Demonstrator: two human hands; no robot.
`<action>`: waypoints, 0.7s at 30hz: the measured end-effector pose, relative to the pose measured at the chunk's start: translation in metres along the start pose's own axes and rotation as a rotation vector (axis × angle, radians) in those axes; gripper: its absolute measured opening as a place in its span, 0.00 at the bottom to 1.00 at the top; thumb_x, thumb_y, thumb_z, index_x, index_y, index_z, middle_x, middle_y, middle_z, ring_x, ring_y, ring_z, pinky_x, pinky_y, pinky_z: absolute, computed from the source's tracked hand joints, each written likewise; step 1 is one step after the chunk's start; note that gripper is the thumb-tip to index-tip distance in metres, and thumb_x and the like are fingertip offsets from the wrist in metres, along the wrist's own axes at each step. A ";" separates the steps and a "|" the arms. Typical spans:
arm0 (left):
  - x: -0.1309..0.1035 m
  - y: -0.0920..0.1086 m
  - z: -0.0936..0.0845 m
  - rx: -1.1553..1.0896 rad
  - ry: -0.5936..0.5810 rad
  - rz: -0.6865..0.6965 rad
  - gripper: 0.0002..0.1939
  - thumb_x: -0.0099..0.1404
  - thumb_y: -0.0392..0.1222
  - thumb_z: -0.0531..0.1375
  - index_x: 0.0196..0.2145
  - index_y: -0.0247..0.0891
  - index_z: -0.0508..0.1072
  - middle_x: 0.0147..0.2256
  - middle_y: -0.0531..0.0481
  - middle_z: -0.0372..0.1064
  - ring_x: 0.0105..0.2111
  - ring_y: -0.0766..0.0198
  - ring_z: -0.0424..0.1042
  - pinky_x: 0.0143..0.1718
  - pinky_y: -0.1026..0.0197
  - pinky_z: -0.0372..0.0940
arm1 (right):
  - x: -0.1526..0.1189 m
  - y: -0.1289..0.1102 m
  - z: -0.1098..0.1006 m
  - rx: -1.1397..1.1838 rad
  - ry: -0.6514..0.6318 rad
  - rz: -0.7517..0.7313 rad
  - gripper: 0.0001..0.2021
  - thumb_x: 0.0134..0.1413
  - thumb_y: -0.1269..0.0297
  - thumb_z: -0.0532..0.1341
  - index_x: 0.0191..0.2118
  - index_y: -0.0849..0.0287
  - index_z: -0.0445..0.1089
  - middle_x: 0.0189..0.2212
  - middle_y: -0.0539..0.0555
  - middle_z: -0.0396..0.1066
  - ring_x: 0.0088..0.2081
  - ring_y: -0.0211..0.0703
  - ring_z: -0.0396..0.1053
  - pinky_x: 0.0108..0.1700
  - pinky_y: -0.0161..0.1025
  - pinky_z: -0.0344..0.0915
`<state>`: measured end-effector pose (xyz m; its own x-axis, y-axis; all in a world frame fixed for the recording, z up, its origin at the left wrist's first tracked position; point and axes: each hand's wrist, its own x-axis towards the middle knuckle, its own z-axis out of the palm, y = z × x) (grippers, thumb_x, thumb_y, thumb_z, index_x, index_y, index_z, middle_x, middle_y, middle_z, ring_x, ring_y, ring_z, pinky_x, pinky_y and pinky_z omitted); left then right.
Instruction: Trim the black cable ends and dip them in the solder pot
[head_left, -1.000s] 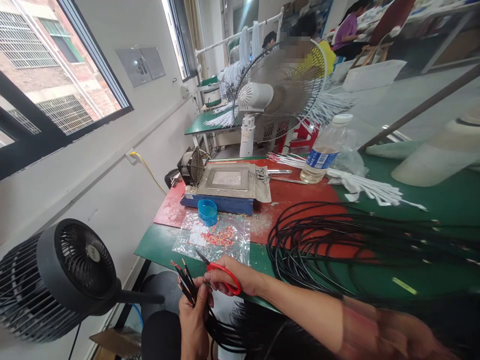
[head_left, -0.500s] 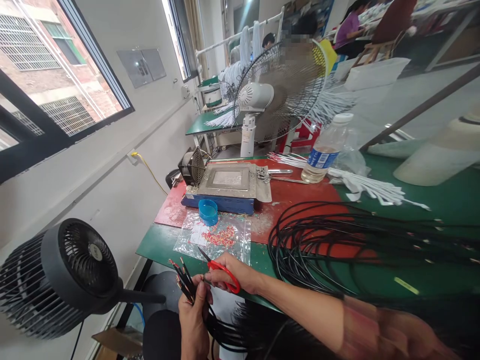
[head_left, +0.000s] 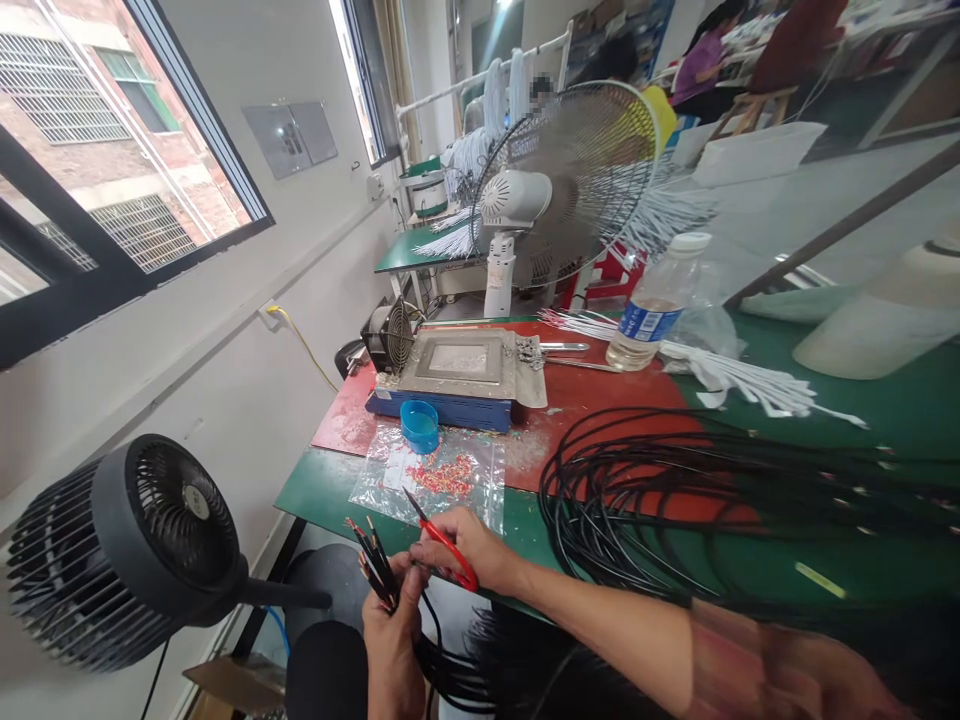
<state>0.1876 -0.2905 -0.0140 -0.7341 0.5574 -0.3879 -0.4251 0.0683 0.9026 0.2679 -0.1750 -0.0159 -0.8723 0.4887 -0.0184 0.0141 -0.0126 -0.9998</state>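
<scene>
A bundle of black cables (head_left: 379, 568) is wrapped in my left hand (head_left: 397, 620), its stripped, coppery ends pointing up and to the left. My right hand (head_left: 461, 548) grips red-handled scissors (head_left: 448, 548) whose dark blades point up toward the plastic bag. The thumb and fingertips of my right hand meet those of my left at the bundle; any single wire pinched there is too small to make out. From my left hand the cables hang down and trail right, below the table edge.
On the green table (head_left: 315, 490) lies a clear bag (head_left: 487, 490) with red and yellow scraps, near a blue cup (head_left: 418, 428) and a soldering pot (head_left: 457, 385). Coiled black cables (head_left: 592, 520) lie right. A bottle (head_left: 645, 320) and white fan (head_left: 517, 200) stand behind; a black fan (head_left: 172, 520) stands left.
The view has shifted slightly. Both hands stay together at the bundle with the scissors still held, and one black cable now hangs apart beside my left thumb.
</scene>
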 end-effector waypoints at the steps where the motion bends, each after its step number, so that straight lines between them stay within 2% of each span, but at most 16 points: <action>1: 0.000 0.001 -0.001 -0.022 0.007 -0.037 0.20 0.41 0.45 0.67 0.33 0.35 0.73 0.21 0.56 0.68 0.13 0.82 0.46 0.13 0.70 0.41 | 0.000 0.001 0.000 -0.080 0.046 -0.060 0.20 0.49 0.49 0.58 0.22 0.64 0.66 0.13 0.45 0.56 0.16 0.29 0.52 0.18 0.29 0.48; 2: 0.000 0.003 -0.002 -0.046 0.017 -0.085 0.20 0.42 0.44 0.67 0.35 0.36 0.73 0.22 0.56 0.68 0.13 0.82 0.48 0.13 0.71 0.42 | 0.000 0.002 0.000 -0.178 0.102 -0.149 0.19 0.49 0.51 0.59 0.22 0.64 0.66 0.14 0.45 0.56 0.17 0.30 0.53 0.19 0.29 0.49; 4: 0.001 0.007 -0.006 -0.111 0.062 -0.181 0.19 0.43 0.43 0.66 0.36 0.38 0.73 0.24 0.55 0.69 0.16 0.81 0.58 0.15 0.75 0.48 | 0.000 0.004 0.000 -0.399 0.202 -0.408 0.15 0.50 0.55 0.59 0.22 0.63 0.66 0.16 0.47 0.60 0.20 0.31 0.55 0.23 0.31 0.52; 6: 0.002 0.011 -0.010 -0.207 0.093 -0.244 0.17 0.44 0.40 0.66 0.35 0.39 0.72 0.26 0.54 0.70 0.23 0.77 0.65 0.17 0.76 0.53 | -0.001 0.005 0.002 -0.603 0.218 -0.700 0.11 0.53 0.62 0.57 0.24 0.63 0.66 0.20 0.50 0.63 0.23 0.33 0.58 0.26 0.32 0.53; 8: 0.003 0.013 -0.014 -0.305 0.066 -0.255 0.14 0.44 0.38 0.66 0.32 0.38 0.72 0.24 0.54 0.70 0.21 0.77 0.65 0.15 0.76 0.51 | -0.003 0.004 0.005 -0.797 0.178 -0.934 0.09 0.56 0.68 0.54 0.27 0.62 0.66 0.20 0.50 0.64 0.23 0.33 0.57 0.26 0.34 0.51; 10: 0.005 0.012 -0.017 -0.383 0.001 -0.257 0.11 0.44 0.38 0.66 0.28 0.35 0.72 0.20 0.56 0.68 0.15 0.80 0.58 0.11 0.75 0.46 | -0.006 0.001 0.009 -0.972 0.123 -1.080 0.07 0.56 0.70 0.53 0.30 0.61 0.66 0.19 0.48 0.62 0.23 0.34 0.57 0.25 0.35 0.48; 12: 0.005 0.012 -0.020 -0.441 -0.054 -0.293 0.09 0.45 0.39 0.65 0.26 0.33 0.71 0.16 0.58 0.66 0.12 0.82 0.51 0.11 0.75 0.45 | -0.008 -0.004 0.013 -1.085 0.089 -1.156 0.05 0.57 0.70 0.54 0.32 0.61 0.66 0.19 0.48 0.61 0.23 0.34 0.57 0.24 0.36 0.46; 15: 0.003 0.012 -0.020 -0.514 -0.111 -0.361 0.10 0.46 0.39 0.65 0.23 0.31 0.70 0.13 0.59 0.62 0.11 0.83 0.48 0.10 0.76 0.45 | -0.012 -0.011 0.018 -1.156 0.046 -1.149 0.06 0.57 0.71 0.53 0.32 0.61 0.66 0.20 0.48 0.62 0.23 0.34 0.57 0.24 0.37 0.45; 18: 0.000 0.015 -0.017 -0.558 -0.128 -0.407 0.10 0.45 0.39 0.66 0.23 0.31 0.69 0.12 0.60 0.60 0.10 0.83 0.48 0.10 0.76 0.44 | -0.015 -0.014 0.020 -1.188 0.004 -1.122 0.07 0.57 0.71 0.52 0.31 0.60 0.66 0.20 0.49 0.63 0.23 0.35 0.57 0.24 0.38 0.46; 21: 0.002 0.016 -0.016 -0.502 -0.128 -0.365 0.12 0.45 0.40 0.66 0.26 0.33 0.69 0.17 0.57 0.65 0.13 0.81 0.53 0.11 0.75 0.45 | -0.015 -0.019 0.015 -1.175 0.016 -1.108 0.09 0.57 0.72 0.51 0.31 0.59 0.67 0.20 0.50 0.63 0.23 0.36 0.57 0.24 0.38 0.46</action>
<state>0.1713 -0.3017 -0.0032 -0.4388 0.6684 -0.6005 -0.8555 -0.1063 0.5068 0.2730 -0.1950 0.0035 -0.7032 -0.1892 0.6853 -0.2334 0.9719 0.0288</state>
